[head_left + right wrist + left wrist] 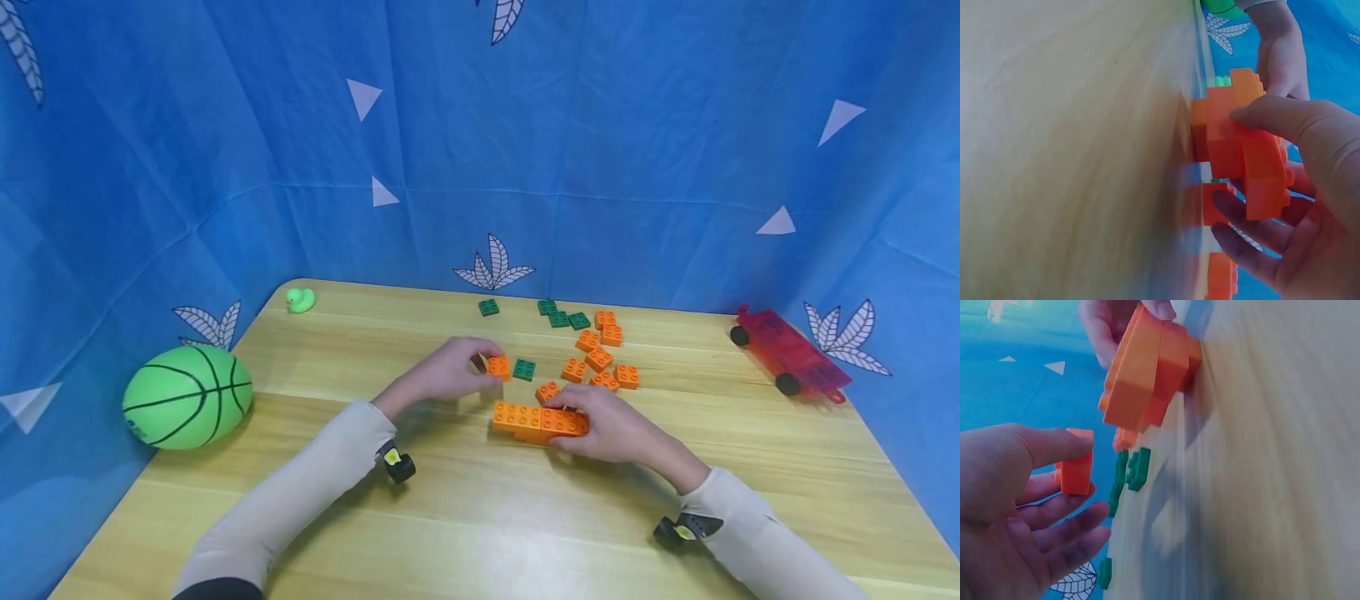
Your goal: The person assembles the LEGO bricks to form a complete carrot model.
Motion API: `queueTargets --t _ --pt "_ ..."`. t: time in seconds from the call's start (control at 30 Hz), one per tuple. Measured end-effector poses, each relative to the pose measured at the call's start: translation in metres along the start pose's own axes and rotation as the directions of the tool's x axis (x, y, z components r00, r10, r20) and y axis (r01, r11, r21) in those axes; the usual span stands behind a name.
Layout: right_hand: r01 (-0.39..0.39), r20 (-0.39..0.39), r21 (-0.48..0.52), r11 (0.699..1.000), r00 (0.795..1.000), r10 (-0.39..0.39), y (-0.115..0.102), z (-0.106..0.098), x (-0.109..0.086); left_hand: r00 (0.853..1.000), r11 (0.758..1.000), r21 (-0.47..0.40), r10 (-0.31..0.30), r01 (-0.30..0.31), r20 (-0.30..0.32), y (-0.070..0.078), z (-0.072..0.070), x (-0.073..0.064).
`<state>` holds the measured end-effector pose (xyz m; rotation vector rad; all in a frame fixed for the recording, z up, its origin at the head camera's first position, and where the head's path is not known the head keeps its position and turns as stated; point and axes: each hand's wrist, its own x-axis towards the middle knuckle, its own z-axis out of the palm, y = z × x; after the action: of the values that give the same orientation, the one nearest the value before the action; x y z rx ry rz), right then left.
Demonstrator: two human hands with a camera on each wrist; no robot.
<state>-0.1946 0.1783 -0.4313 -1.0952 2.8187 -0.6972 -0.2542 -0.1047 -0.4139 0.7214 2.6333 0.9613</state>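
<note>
My left hand (455, 368) pinches a single orange building block (1077, 464) between thumb and fingers, studs facing away from the table. With thumb and fingers my right hand (606, 422) grips a joined piece of orange blocks (517, 417), several bricks stacked in layers and wider at the top. The two hands are apart, the single block up and left of the joined piece in the head view. A green block (524, 369) lies just right of the left hand. Close beyond the right hand sits a loose orange block (547, 392).
More loose orange blocks (598, 359) and several green blocks (558, 319) lie toward the table's back. A green ball (189, 397) stands at the left edge, a green toy duck (302, 300) at the back left corner. A red toy car (791, 346) is at the right.
</note>
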Motion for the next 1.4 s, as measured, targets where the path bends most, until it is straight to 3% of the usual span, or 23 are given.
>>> queueTargets --t 0.33,0.5,0.7,1.0,1.4 --pt "0.017 -0.076 0.061 0.998 0.997 -0.013 -0.004 0.009 0.003 0.997 0.997 -0.068 0.052 -0.048 0.057 0.012 0.002 -0.017" --pt "0.006 -0.109 0.102 0.995 0.994 0.005 -0.006 0.015 0.006 0.993 0.995 -0.058 0.080 -0.075 0.089 0.016 0.002 -0.021" --pt "0.015 -0.128 0.097 0.995 0.992 -0.003 -0.009 0.019 0.009 0.990 0.997 -0.035 0.067 -0.063 0.125 0.019 0.003 -0.025" --pt "0.013 -0.095 0.129 0.992 0.995 -0.001 -0.010 0.019 0.010 0.984 0.997 -0.028 0.075 -0.072 0.161 0.023 0.005 -0.031" --pt "-0.016 -0.052 0.181 0.983 0.998 0.025 -0.010 0.017 0.011 0.983 0.996 -0.012 0.085 -0.084 0.163 0.025 0.006 -0.035"
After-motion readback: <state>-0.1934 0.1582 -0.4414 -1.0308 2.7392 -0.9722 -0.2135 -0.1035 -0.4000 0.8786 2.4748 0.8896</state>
